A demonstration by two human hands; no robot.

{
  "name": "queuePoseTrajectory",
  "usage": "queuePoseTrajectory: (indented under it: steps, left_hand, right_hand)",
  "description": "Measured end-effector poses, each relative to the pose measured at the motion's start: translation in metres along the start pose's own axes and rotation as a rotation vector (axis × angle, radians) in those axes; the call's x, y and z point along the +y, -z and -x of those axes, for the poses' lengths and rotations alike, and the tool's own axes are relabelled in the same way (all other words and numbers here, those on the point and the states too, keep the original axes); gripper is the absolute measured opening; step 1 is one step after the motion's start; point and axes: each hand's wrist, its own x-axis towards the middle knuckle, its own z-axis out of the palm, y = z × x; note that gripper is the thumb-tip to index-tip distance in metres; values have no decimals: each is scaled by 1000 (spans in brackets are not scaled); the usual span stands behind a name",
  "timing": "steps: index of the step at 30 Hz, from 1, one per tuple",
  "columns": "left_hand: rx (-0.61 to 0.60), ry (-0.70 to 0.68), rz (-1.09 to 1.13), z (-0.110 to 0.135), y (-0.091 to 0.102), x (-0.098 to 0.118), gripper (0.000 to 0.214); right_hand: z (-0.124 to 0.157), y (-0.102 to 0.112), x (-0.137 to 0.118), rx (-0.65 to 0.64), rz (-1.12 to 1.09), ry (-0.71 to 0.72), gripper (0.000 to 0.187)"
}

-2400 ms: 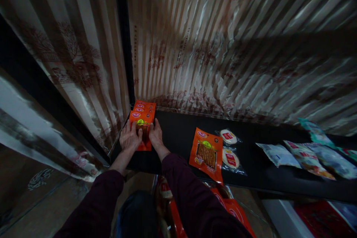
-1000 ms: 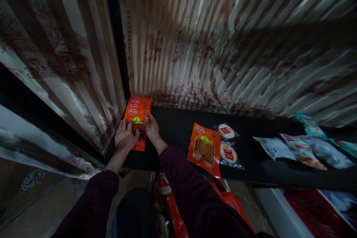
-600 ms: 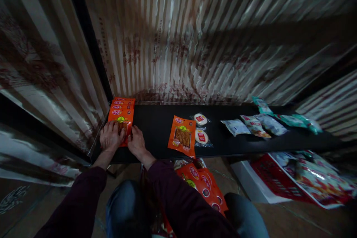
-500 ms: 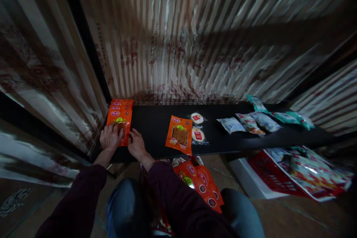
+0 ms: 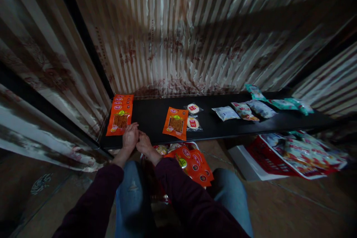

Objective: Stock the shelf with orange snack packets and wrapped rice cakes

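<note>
A stack of orange snack packets (image 5: 119,115) lies at the left end of a black shelf (image 5: 220,131). My left hand (image 5: 130,136) rests flat on the shelf's front edge just right of the stack, fingers stretched out and holding nothing. My right hand (image 5: 144,143) lies beside it and touches it, fingers loosely extended and empty. Neither hand touches the stack. Below my hands, between my knees, sits a bundle of more orange packets (image 5: 193,161).
A single orange packet (image 5: 175,123) lies mid-shelf with two round clear-wrapped cakes (image 5: 193,115) beside it. Pale and green snack bags (image 5: 259,107) lie further right. Large red-and-white bags (image 5: 295,152) lie on the floor at right. Striped curtains hang behind and at the left.
Both hands have left the orange stack and drawn back to the shelf's front edge, coming together. My view has swung right and pulled back, showing more shelf and floor.
</note>
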Motion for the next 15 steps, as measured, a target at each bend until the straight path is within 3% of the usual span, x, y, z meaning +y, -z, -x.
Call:
queuePoseTrajectory:
  steps: [5,10,13,15]
  left_hand:
    - [-10,81,139,42,-9,28,34]
    - [-35,29,191,83,-10,52,33]
    - [-131,-67,210,115,-15,67,37]
    - [-200,-154,197,138,-21,75,38]
  right_hand:
    - [36,22,9,-105,6,66,50]
    - [80,38,19,-108,82,171,51]
    - [113,52,27,-180,250,107,45]
    - [137,64,33,-148,351,5,41]
